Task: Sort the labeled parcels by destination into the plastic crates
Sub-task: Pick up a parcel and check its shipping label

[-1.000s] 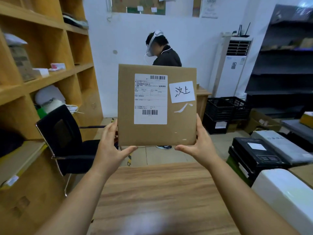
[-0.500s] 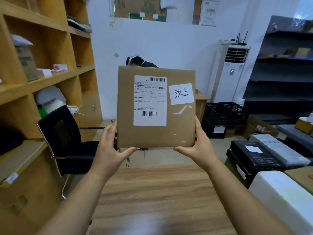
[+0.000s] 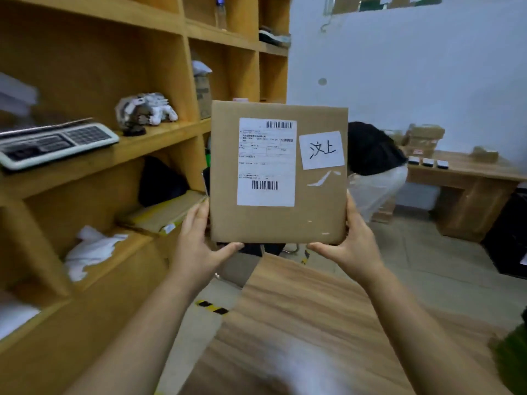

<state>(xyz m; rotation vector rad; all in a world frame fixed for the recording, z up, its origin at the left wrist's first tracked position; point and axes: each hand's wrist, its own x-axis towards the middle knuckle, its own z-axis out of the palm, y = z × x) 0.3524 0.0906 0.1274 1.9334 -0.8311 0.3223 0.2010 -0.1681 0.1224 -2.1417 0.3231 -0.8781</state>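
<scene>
Left hand (image 3: pixel 199 246) at seven o'clock and right hand (image 3: pixel 353 246) at five pinch only the parcel's (image 3: pixel 279 223) bottom corners, so it may tip and fall.

We hold the parcel (image 3: pixel 279 223) over the table (image 3: pixel 299 323) between our left hand (image 3: pixel 196 246) and right hand (image 3: pixel 353 246), shelves (image 3: pixel 159 132) to its left, a person (image 3: pixel 373 161) behind.

One parcel (image 3: pixel 279 223), one left grip (image 3: pixel 196 246), one right grip (image 3: pixel 353 249), one scale (image 3: pixel 54 143), one person (image 3: pixel 370 155).
</scene>
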